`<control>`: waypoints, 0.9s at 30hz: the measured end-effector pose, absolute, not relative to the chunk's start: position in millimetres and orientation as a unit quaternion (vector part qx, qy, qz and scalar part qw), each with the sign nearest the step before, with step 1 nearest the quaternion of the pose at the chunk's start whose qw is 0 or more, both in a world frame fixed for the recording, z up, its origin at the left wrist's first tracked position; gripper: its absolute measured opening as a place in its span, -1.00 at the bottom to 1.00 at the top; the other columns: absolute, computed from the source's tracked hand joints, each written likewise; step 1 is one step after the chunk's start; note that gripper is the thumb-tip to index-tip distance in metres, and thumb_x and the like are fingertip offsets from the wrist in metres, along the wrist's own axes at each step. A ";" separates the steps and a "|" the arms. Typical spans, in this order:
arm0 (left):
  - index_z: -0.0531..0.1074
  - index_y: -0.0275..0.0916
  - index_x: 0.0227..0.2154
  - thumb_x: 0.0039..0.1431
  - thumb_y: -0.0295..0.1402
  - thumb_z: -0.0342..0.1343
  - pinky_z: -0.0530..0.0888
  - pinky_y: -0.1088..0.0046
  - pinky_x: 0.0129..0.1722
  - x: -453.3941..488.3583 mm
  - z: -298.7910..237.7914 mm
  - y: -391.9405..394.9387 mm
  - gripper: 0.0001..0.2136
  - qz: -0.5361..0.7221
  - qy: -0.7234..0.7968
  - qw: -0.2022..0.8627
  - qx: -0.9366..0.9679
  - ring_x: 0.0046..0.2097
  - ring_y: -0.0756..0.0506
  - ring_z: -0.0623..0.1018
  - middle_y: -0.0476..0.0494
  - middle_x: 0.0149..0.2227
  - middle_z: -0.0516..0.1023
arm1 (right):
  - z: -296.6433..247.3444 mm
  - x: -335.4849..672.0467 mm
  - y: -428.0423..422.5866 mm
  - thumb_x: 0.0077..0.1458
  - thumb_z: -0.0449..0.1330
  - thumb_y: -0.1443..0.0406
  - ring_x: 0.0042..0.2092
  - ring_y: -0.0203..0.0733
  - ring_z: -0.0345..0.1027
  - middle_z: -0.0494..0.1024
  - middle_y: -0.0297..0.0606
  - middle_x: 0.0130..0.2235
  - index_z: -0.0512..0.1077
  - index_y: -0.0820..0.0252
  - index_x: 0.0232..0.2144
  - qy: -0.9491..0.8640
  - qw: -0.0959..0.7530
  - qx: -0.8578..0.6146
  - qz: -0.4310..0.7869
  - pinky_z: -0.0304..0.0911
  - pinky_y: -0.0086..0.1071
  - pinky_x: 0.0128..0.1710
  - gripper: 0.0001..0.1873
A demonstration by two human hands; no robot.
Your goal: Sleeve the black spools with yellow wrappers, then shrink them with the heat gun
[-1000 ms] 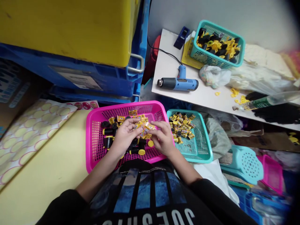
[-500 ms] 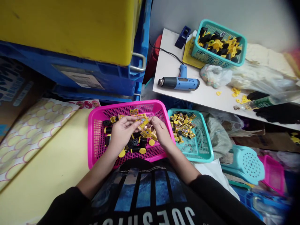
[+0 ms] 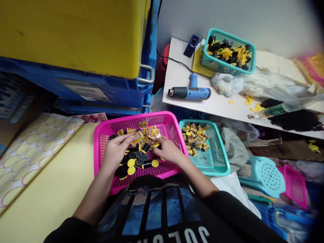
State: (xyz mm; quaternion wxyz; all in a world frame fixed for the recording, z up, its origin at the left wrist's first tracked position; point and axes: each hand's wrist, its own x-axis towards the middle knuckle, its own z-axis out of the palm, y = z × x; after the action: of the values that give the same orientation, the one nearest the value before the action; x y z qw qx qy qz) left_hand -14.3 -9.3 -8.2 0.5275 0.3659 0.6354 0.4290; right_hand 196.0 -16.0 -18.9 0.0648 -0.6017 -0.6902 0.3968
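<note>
A pink basket [image 3: 97,148] in front of me holds black cylinders with yellow caps [image 3: 131,162] and a heap of small yellow printed labels [image 3: 152,131]. My left hand [image 3: 115,148] is over its left side, thumb and fingertips pinching one yellow printed sleeve [image 3: 138,136]. On the right side my right hand [image 3: 168,150] reaches down among the pieces, fingers curled on a yellow-capped black cylinder [image 3: 156,145], partly hidden by the fingers. Just right of the pink basket, a teal basket [image 3: 215,158] contains several small cylinders wrapped in yellow labels [image 3: 198,137].
A blue heat gun [image 3: 193,92] lies on the white table [image 3: 174,72], near another teal basket [image 3: 227,69] of black and yellow parts. Stacked blue crates [image 3: 121,89] stand at upper left. A turquoise stool [image 3: 269,177] is at lower right.
My hands have drawn apart. The left keeps a yellow sleeve and has shifted left; the right has dropped lower, onto a yellow-capped cylinder in the basket. The camera view has tilted slightly.
</note>
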 end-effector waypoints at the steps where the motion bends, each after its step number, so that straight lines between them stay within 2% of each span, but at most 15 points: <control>1: 0.62 -0.27 -0.29 -0.15 -0.07 0.32 0.56 0.39 -0.38 -18.7 -7.8 -9.4 -0.59 0.425 0.642 0.516 0.375 -0.47 -0.07 0.59 -0.15 -0.36 0.67 | -13.8 203.4 -14.8 0.05 0.14 0.24 -0.25 -0.17 0.40 0.52 -0.12 -0.20 0.40 0.25 -0.15 -0.645 0.132 -0.610 0.442 0.31 -0.26 -0.20 -0.69; 4: 0.63 -0.23 -0.33 -0.14 -0.04 0.30 0.56 0.38 -0.38 -25.1 -6.8 -10.4 -0.61 0.401 0.641 0.499 0.424 -0.45 -0.10 0.60 -0.12 -0.43 0.66 | 3.7 218.6 -12.1 -0.03 0.24 0.16 -0.36 -0.27 0.38 0.50 -0.30 -0.33 0.37 0.17 -0.20 -0.499 0.316 -0.563 0.578 0.32 -0.33 -0.27 -0.66; 7: 0.63 -0.20 -0.35 -0.13 0.01 0.28 0.58 0.31 -0.28 -19.9 -7.0 -12.9 -0.61 0.376 0.610 0.508 0.478 -0.36 -0.16 0.62 -0.14 -0.36 0.68 | 18.9 219.2 -9.7 -0.12 0.34 0.13 -0.37 -0.31 0.39 0.50 -0.34 -0.33 0.37 0.14 -0.22 -0.434 0.403 -0.482 0.646 0.34 -0.36 -0.28 -0.59; 11: 0.63 -0.21 -0.31 -0.04 0.00 0.23 0.53 0.24 -0.06 -10.3 -7.8 -17.7 -0.62 0.388 0.579 0.508 0.506 -0.18 -0.20 0.63 -0.18 -0.23 0.67 | 23.6 213.4 -7.0 -0.11 0.36 0.12 -0.37 -0.33 0.37 0.49 -0.37 -0.36 0.42 0.14 -0.27 -0.438 0.397 -0.459 0.664 0.32 -0.40 -0.30 -0.64; 15: 0.62 -0.20 -0.27 0.02 0.01 0.19 0.51 0.21 0.00 -10.0 -5.9 -19.6 -0.60 0.402 0.570 0.505 0.508 -0.13 -0.20 0.62 -0.19 -0.18 0.66 | 17.1 215.7 -6.3 -0.11 0.37 0.13 -0.38 -0.34 0.34 0.46 -0.37 -0.39 0.46 0.15 -0.27 -0.464 0.376 -0.462 0.656 0.28 -0.42 -0.35 -0.65; 19: 0.63 -0.17 -0.29 -0.02 0.04 0.22 0.47 0.18 0.06 -10.6 -3.6 -18.0 -0.60 0.380 0.554 0.517 0.530 -0.08 -0.22 0.60 -0.19 -0.17 0.65 | 14.9 216.6 -6.3 -0.11 0.36 0.11 -0.38 -0.31 0.34 0.47 -0.37 -0.39 0.47 0.15 -0.25 -0.477 0.349 -0.468 0.658 0.29 -0.40 -0.35 -0.63; 21: 0.63 -0.18 -0.29 -0.04 0.04 0.23 0.51 0.19 0.01 -8.8 -3.3 -17.2 -0.60 0.377 0.544 0.532 0.528 -0.10 -0.22 0.61 -0.20 -0.16 0.65 | 14.7 215.7 -6.2 -0.11 0.35 0.11 -0.36 -0.30 0.35 0.48 -0.36 -0.38 0.48 0.16 -0.26 -0.478 0.352 -0.468 0.655 0.29 -0.39 -0.33 -0.64; 25: 0.62 -0.22 -0.26 -0.03 0.02 0.23 0.61 0.26 -0.23 -3.2 -0.4 -17.5 -0.58 0.377 0.531 0.564 0.508 -0.21 -0.20 0.64 -0.24 -0.13 0.64 | 12.1 215.6 -7.9 -0.07 0.32 0.12 -0.37 -0.30 0.35 0.49 -0.34 -0.39 0.47 0.18 -0.28 -0.485 0.359 -0.483 0.634 0.28 -0.40 -0.36 -0.68; 27: 0.62 -0.22 -0.26 -0.03 0.01 0.23 0.61 0.28 -0.24 -0.6 3.0 -17.4 -0.58 0.367 0.532 0.574 0.503 -0.22 -0.19 0.64 -0.22 -0.15 0.64 | 9.4 216.2 -9.9 -0.05 0.31 0.13 -0.38 -0.28 0.36 0.50 -0.33 -0.39 0.46 0.18 -0.28 -0.500 0.348 -0.500 0.616 0.29 -0.38 -0.34 -0.69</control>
State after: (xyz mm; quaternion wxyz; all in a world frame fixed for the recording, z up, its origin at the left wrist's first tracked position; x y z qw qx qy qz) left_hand -0.6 -17.4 3.0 0.5744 0.5028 0.5318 0.3667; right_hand 216.2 -9.9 9.4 0.3479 -0.4999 -0.4995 0.6160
